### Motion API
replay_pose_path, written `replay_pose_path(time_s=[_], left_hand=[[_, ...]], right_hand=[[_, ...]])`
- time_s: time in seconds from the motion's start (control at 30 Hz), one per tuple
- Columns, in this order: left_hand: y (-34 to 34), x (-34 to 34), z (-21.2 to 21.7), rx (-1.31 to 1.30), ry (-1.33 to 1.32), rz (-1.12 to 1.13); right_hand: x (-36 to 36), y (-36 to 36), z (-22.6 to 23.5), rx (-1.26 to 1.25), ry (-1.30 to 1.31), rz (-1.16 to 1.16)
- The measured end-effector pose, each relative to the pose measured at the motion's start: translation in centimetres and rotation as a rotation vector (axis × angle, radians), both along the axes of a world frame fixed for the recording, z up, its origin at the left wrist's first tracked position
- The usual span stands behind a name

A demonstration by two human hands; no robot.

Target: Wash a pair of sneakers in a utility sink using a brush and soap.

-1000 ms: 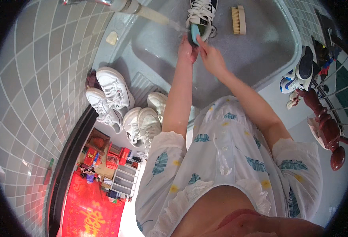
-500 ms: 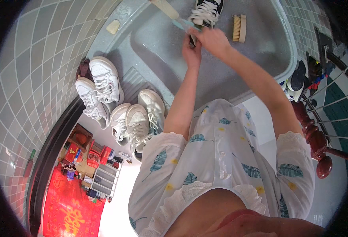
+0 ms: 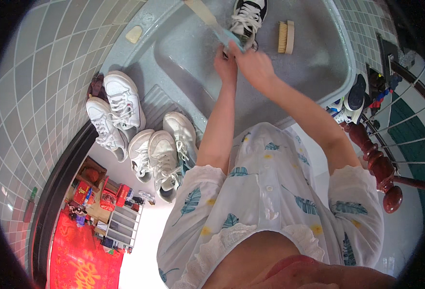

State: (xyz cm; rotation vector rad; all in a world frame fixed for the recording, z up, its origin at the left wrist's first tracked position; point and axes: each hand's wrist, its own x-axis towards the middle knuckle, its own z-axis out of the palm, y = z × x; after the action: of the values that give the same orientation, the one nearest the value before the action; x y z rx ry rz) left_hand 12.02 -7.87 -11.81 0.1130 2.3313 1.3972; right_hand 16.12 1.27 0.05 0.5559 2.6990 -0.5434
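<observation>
In the grey basin [image 3: 309, 72] lies a black-and-white sneaker [image 3: 247, 18] with white laces, its toe at the top edge of the view. My left hand [image 3: 226, 65] is closed at the heel end of this sneaker, its fingertips partly hidden. Beside it, my right hand [image 3: 255, 67] grips the light blue end of a long-handled brush [image 3: 203, 14]. The brush's cream-coloured part slants up to the left, out of view. Its blue end crosses over the sneaker's opening; whether it touches there I cannot tell.
A wooden scrubbing brush [image 3: 286, 37] rests in the basin, right of the sneaker. On the left rim sits a pale bar of soap [image 3: 134, 34]. Several white sneakers [image 3: 125, 103] stand left of my arm. More shoes [image 3: 354, 98] and a dark red wooden post [image 3: 372, 151] are at the right.
My right hand has come slightly nearer with the brush, and more of the sneaker's opening shows. The whole view has shifted a little. Both hands keep their grip.
</observation>
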Motion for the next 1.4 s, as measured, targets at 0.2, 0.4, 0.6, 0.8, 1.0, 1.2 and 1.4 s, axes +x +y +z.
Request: replay_pose_path(time_s=[0.2,0.4,0.6,0.8,1.0,1.2,1.4], left_hand=[[1.7,0.7,-0.6,0.253,0.021,0.075],[0.1,0.4,0.0,0.007,0.079,-0.045],[1.5,-0.7,1.7,-0.056,-0.056,-0.102],[0.7,-1.6,5.3,0.485,-1.315,0.647],[2.7,-3.1,0.3,0.615,-1.411,0.49],[3.1,-2.7,-1.5,0.604,-1.503,0.402],[1.2,-7.5,-6.5,0.623,-1.453,0.506]], right_hand=[[-4.5,2.4,-3.5,0.163,0.166,0.157],[2.0,0.1,-1.4,0.184,-0.005,0.134],[-4.0,3.2,-2.8,0.048,0.014,0.057],[4.5,4.6,1.3,-0.453,0.11,-0.484],[-1.0,3.3,-5.6,-0.372,-0.061,-0.306],[2.8,2.0,-0.5,-0.355,-0.174,-0.194],[-1.8,0.3,-4.3,-0.647,-0.01,-0.654]])
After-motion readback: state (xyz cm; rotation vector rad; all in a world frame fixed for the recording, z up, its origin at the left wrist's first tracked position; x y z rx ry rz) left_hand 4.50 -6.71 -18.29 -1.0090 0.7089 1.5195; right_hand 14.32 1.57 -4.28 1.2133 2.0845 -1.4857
